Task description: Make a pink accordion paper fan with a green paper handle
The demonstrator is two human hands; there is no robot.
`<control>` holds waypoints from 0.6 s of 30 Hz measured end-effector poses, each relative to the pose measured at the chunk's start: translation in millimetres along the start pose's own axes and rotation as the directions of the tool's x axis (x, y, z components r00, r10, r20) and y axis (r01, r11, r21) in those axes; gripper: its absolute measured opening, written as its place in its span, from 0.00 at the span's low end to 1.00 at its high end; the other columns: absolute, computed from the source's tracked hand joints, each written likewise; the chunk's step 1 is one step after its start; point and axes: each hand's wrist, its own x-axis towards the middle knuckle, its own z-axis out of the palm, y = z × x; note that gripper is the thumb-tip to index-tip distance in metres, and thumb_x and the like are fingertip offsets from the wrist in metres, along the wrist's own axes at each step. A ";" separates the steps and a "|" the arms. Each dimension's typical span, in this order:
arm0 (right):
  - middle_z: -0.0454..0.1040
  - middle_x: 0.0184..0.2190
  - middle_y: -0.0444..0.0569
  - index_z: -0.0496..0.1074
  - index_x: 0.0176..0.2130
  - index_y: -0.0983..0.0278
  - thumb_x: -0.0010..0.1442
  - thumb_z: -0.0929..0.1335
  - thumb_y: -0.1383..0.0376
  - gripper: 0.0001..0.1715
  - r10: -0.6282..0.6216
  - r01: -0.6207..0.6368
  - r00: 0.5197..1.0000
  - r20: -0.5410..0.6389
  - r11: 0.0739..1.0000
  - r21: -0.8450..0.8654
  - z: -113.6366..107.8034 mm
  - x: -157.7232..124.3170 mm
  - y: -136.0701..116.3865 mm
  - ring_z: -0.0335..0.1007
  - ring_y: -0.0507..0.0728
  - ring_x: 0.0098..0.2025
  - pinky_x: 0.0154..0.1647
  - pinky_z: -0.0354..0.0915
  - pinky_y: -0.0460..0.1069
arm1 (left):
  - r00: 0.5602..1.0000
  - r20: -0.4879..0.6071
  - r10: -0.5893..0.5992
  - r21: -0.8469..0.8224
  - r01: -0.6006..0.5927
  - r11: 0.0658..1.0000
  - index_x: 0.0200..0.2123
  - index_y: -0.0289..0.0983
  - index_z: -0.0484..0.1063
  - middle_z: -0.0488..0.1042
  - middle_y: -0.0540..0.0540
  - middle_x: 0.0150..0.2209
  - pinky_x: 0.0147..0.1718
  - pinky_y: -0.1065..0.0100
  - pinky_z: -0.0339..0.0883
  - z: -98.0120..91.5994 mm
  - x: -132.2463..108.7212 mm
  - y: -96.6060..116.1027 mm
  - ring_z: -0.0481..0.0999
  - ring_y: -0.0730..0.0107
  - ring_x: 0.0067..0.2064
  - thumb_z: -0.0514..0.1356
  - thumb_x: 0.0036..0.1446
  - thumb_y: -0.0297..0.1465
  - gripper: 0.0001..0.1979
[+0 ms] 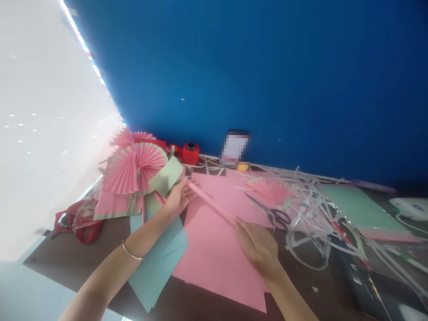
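Note:
Between my two hands runs a narrow pink paper strip (pixel 211 203), rolled or folded, slanting down from left to right. My left hand (pixel 180 196) has its fingers closed round the upper left end. At the lower right end, my right hand (pixel 256 243) grips the strip with fingers pressed together. Beneath it lie pink paper sheets (pixel 214 258) on the dark table. A light blue sheet (pixel 160 263) lies under my left forearm. Black-handled scissors (pixel 270 214) rest on the pink paper, just above my right hand.
Pleated pink paper fans (pixel 137 167) are heaped at the left, beside a red tape roll (pixel 191 154). A phone (pixel 235 148), blurred out, leans against the blue wall (pixel 261 80). Tangled white paper strips (pixel 310 223) spread rightward, near a pale green sheet pack (pixel 361 207).

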 end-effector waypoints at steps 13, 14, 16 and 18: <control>0.78 0.33 0.52 0.73 0.34 0.68 0.49 0.70 0.78 0.11 -0.006 0.006 1.000 0.006 1.000 0.010 -0.1 -0.7 0.4 0.72 0.56 0.33 0.36 0.67 0.50 | 0.987 -0.004 0.159 0.149 -0.157 0.976 0.34 0.30 0.71 0.78 0.36 0.35 0.48 0.55 0.67 -1.7 0.2 -9.7 0.77 0.57 0.43 0.58 0.55 0.38 0.14; 0.78 0.33 0.52 0.73 0.34 0.68 0.48 0.70 0.78 0.11 -0.006 0.006 1.000 0.006 1.000 0.015 0.1 -1.6 0.9 0.72 0.56 0.34 0.37 0.67 0.50 | 0.985 -0.001 0.170 0.162 -0.168 0.973 0.34 0.30 0.70 0.78 0.36 0.34 0.47 0.55 0.67 -2.8 0.9 -10.7 0.77 0.57 0.43 0.59 0.54 0.38 0.14; 0.78 0.33 0.53 0.73 0.34 0.68 0.48 0.71 0.79 0.11 -0.007 0.006 1.000 0.007 1.000 0.027 0.3 -2.9 1.9 0.72 0.57 0.34 0.37 0.67 0.51 | 0.980 0.003 0.197 0.192 -0.194 0.962 0.33 0.30 0.70 0.78 0.37 0.33 0.47 0.55 0.67 -5.4 2.4 -12.6 0.77 0.57 0.42 0.60 0.53 0.37 0.14; 0.78 0.34 0.53 0.73 0.34 0.68 0.48 0.70 0.79 0.11 -0.016 0.015 1.000 0.014 0.999 0.041 0.0 -3.2 3.3 0.72 0.57 0.34 0.38 0.67 0.51 | 0.973 0.002 0.229 0.231 -0.223 0.947 0.33 0.30 0.70 0.78 0.38 0.32 0.46 0.55 0.68 -8.0 3.8 -13.6 0.77 0.57 0.42 0.61 0.52 0.38 0.14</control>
